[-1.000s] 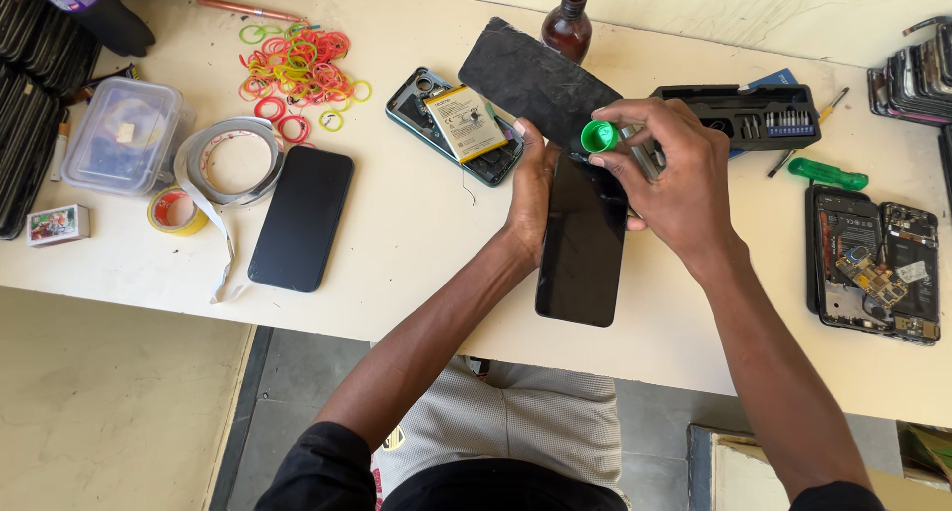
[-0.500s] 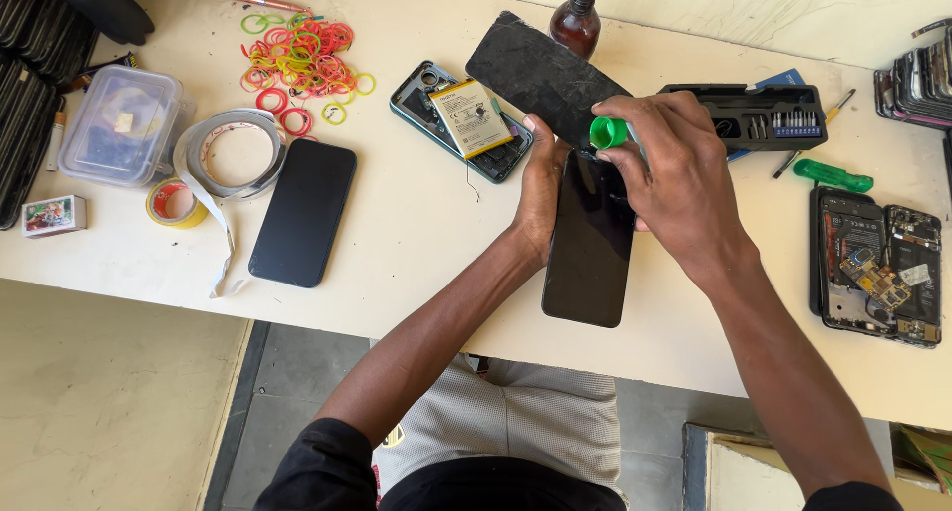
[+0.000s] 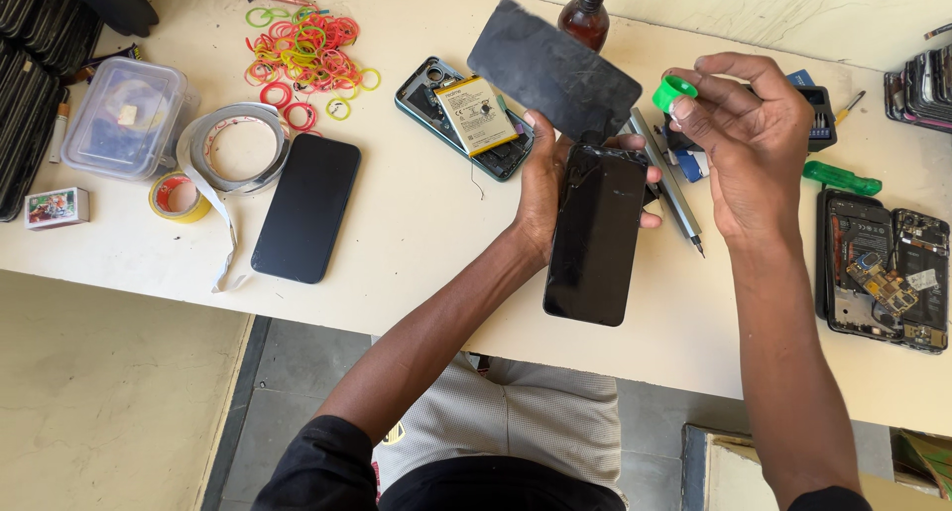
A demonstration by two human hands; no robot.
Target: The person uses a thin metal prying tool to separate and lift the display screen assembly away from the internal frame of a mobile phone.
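My left hand [image 3: 543, 186] grips a black phone [image 3: 595, 235] by its top end, screen side up, tilted over the white table [image 3: 416, 243]. My right hand [image 3: 746, 139] is raised to the right of it, pinching a small green round piece [image 3: 674, 92] between fingertips. A grey screwdriver [image 3: 670, 187] lies on the table just right of the phone, under my right hand. Behind the phone lies a dark flat back panel [image 3: 551, 70].
An opened phone with a yellow battery [image 3: 466, 114] sits left of my hands, another black phone [image 3: 306, 207] further left. Rubber bands [image 3: 302, 50], tape rolls [image 3: 233, 149], a plastic box [image 3: 124, 119], a brown bottle [image 3: 585, 10], a green screwdriver [image 3: 841, 179] and disassembled phones [image 3: 881, 268] surround them.
My right hand has lifted away from the phone's top end and moved up to the right with the green piece. My left hand keeps holding the phone.
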